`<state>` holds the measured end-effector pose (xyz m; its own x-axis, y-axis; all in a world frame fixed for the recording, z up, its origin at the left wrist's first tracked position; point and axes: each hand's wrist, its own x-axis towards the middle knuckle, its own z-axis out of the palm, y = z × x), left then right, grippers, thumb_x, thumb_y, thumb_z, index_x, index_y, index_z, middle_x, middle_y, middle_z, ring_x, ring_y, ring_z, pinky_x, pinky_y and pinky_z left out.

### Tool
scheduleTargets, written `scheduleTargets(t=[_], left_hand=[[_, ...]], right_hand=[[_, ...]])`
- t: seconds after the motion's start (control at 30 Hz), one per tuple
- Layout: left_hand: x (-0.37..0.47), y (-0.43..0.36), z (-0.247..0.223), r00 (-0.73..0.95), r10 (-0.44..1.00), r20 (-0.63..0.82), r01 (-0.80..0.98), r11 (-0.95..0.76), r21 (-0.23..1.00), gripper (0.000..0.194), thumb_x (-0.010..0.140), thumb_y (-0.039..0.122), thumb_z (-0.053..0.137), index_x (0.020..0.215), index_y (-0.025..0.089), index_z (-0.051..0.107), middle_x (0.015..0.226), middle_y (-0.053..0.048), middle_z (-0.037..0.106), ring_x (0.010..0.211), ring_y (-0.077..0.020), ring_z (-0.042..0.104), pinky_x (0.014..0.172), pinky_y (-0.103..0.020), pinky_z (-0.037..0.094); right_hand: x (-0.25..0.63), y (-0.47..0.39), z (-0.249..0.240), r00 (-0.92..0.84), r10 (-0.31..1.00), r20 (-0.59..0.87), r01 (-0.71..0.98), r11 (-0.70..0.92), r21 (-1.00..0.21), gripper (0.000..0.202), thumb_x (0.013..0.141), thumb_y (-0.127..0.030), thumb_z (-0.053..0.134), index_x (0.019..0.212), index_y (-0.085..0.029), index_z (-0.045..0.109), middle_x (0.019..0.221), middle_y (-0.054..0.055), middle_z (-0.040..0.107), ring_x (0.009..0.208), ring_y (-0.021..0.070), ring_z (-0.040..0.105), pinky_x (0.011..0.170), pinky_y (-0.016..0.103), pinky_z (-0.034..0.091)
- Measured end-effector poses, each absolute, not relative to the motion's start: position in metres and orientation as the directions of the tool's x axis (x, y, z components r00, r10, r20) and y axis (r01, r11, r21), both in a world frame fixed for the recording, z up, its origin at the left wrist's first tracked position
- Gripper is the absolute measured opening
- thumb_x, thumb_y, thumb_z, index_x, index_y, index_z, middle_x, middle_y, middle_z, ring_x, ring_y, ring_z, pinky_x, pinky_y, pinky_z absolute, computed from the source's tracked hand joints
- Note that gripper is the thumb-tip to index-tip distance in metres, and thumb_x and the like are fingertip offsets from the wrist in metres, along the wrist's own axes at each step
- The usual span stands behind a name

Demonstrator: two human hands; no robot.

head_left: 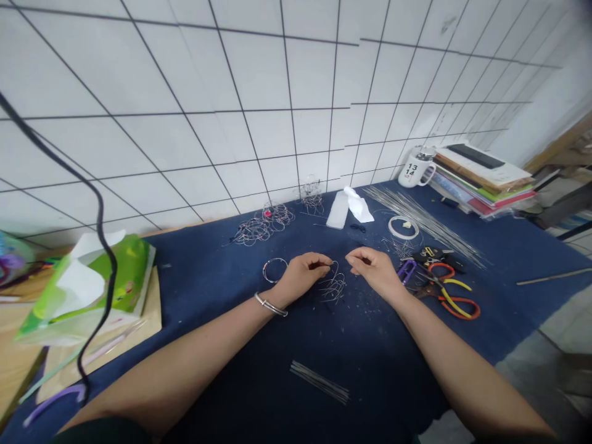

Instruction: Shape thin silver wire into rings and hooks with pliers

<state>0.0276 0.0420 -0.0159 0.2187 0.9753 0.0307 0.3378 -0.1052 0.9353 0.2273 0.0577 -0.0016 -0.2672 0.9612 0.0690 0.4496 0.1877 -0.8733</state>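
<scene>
My left hand (306, 274), with a silver bangle at the wrist, is pinched on the end of a thin wire piece. Just right of it and below its fingertips lies a small tangle of curled wires (333, 287). My right hand (370, 266) is a short way to the right, its thumb and forefinger pressed together; anything between them is too small to make out. A wire ring (275, 270) rests on the blue cloth (213, 308) beside my left hand. Nearer the front is a bundle of short straight wires (320, 382).
Wire coils (259, 228) and white packets (338, 209) lie toward the tiled wall. Pliers (457, 306), a wire spool (403, 227), long wires (420, 219), a mug (414, 170) and books (485, 179) sit right. A tissue pack (124, 277) and black cable (111, 271) are left.
</scene>
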Motion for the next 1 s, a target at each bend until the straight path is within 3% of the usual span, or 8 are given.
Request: scheduleTargets(t=[0.4, 0.57, 0.77, 1.0], left_hand=[[0.0263, 0.0411, -0.0194, 0.422, 0.875, 0.236, 0.477, -0.436, 0.763, 0.022, 0.077, 0.014, 0.050, 0.093, 0.022, 0.063, 0.086, -0.001, 0.062, 0.080, -0.0124, 0.056, 0.077, -0.026, 0.043], [0.0276, 0.0408, -0.0241, 0.362, 0.881, 0.305, 0.528, -0.464, 0.711, 0.025, 0.079, 0.014, 0.046, 0.099, 0.021, 0.061, 0.087, -0.002, 0.061, 0.081, -0.0125, 0.055, 0.078, -0.026, 0.043], [0.0304, 0.0381, -0.0248, 0.435, 0.841, 0.321, 0.573, -0.534, 0.622, 0.026, 0.076, 0.013, 0.046, 0.093, 0.021, 0.064, 0.085, -0.002, 0.061, 0.081, -0.0135, 0.055, 0.077, -0.026, 0.043], [0.0318, 0.0410, -0.0216, 0.462, 0.832, 0.308, 0.535, -0.538, 0.652, 0.022, 0.077, 0.016, 0.047, 0.088, 0.019, 0.066, 0.082, -0.002, 0.062, 0.077, -0.0123, 0.056, 0.075, -0.024, 0.044]], right_hand=[[0.2284, 0.0591, -0.0001, -0.443, 0.882, 0.161, 0.683, 0.448, -0.576, 0.016, 0.081, -0.026, 0.045, 0.078, -0.022, 0.060, 0.076, -0.001, 0.060, 0.072, 0.0113, 0.054, 0.068, 0.023, 0.037], [0.2311, 0.0617, -0.0041, -0.506, 0.856, 0.103, 0.748, 0.495, -0.441, 0.018, 0.083, -0.028, 0.043, 0.082, -0.022, 0.059, 0.080, 0.001, 0.059, 0.076, 0.0128, 0.053, 0.071, 0.024, 0.036], [0.2329, 0.0597, -0.0027, -0.536, 0.842, 0.063, 0.793, 0.528, -0.303, 0.019, 0.085, -0.030, 0.040, 0.086, -0.023, 0.058, 0.085, 0.002, 0.057, 0.080, 0.0133, 0.054, 0.069, 0.023, 0.035], [0.2347, 0.0585, 0.0012, -0.536, 0.843, 0.044, 0.818, 0.531, -0.220, 0.021, 0.086, -0.032, 0.038, 0.087, -0.023, 0.058, 0.087, 0.002, 0.058, 0.082, 0.0143, 0.054, 0.068, 0.024, 0.034]])
